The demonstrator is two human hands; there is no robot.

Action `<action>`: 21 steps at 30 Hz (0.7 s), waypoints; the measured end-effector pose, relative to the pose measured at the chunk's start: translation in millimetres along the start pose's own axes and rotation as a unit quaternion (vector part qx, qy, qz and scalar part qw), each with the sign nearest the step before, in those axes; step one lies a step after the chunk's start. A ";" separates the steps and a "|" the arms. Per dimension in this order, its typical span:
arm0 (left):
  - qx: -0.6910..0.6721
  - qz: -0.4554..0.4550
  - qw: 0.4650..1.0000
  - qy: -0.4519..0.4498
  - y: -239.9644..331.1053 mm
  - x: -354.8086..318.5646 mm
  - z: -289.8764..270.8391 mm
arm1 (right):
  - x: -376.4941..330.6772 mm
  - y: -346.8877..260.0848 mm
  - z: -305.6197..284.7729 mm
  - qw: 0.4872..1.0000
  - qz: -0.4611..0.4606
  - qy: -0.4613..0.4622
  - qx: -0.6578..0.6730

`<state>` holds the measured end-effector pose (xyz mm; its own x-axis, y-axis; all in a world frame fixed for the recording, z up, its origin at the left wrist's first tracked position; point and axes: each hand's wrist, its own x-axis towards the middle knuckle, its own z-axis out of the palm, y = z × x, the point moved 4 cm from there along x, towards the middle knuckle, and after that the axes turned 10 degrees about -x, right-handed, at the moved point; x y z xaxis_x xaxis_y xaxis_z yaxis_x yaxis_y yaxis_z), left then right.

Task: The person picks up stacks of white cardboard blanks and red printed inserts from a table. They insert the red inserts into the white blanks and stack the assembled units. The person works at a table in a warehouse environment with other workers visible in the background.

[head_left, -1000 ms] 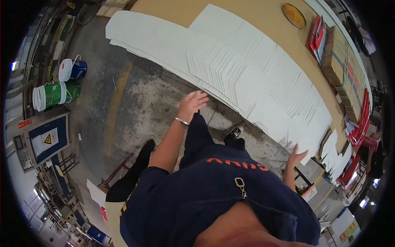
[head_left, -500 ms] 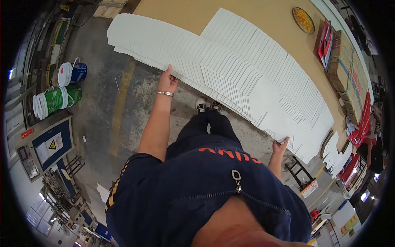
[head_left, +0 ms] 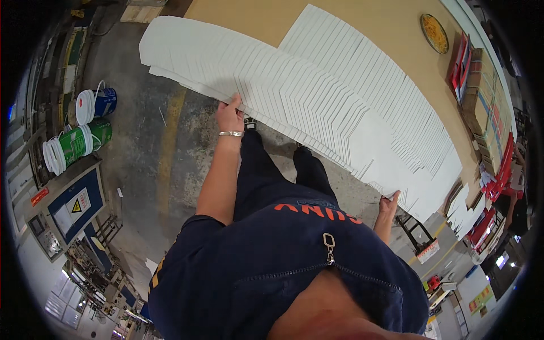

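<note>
A wide spread of white die-cut card sheets [head_left: 260,71] lies fanned in overlapping steps, its near edge reaching past the front of the brown tabletop [head_left: 226,16]. My left hand [head_left: 230,115], with a silver bracelet at the wrist, is closed on that near edge left of the middle. Its thumb rests on top while the other fingers are bent below, partly hidden. Farther right, my right hand [head_left: 389,206] pinches the same edge near the right end of the sheets, thumb uppermost. How many sheets each hand grips cannot be made out.
A round dish of orange bits [head_left: 434,34], red folders [head_left: 461,62] and a strapped cardboard bundle [head_left: 490,107] sit on the table's right side. Blue [head_left: 97,104] and green [head_left: 76,144] buckets stand left on the floor, by a machine control panel [head_left: 73,209]. A black metal stand [head_left: 416,235] is at right.
My feet have moved apart, the left one stepping out to the left. Both hands keep their hold on the sheet edge, and the sheets show little change.
</note>
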<state>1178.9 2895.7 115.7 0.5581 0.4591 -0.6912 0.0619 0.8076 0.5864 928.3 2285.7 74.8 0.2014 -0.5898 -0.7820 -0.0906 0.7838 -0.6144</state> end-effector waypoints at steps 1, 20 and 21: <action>0.001 -0.003 1.000 -0.001 5.6 4.8 0.2 | -2.2 2.4 2.6 1.000 -0.008 -0.005 -0.003; 0.005 -0.010 1.000 -0.015 188.6 159.8 -36.3 | -110.3 162.6 147.3 0.999 0.004 -0.034 -0.038; -0.008 -0.012 1.000 -0.020 194.0 162.0 -35.1 | -112.3 167.0 148.8 0.999 0.005 -0.034 -0.036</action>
<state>1252.3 3139.7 102.7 0.5885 0.4249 -0.6878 0.0632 0.8240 0.5630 1035.7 2511.8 75.5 0.2661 -0.5659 -0.7803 -0.1622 0.7717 -0.6150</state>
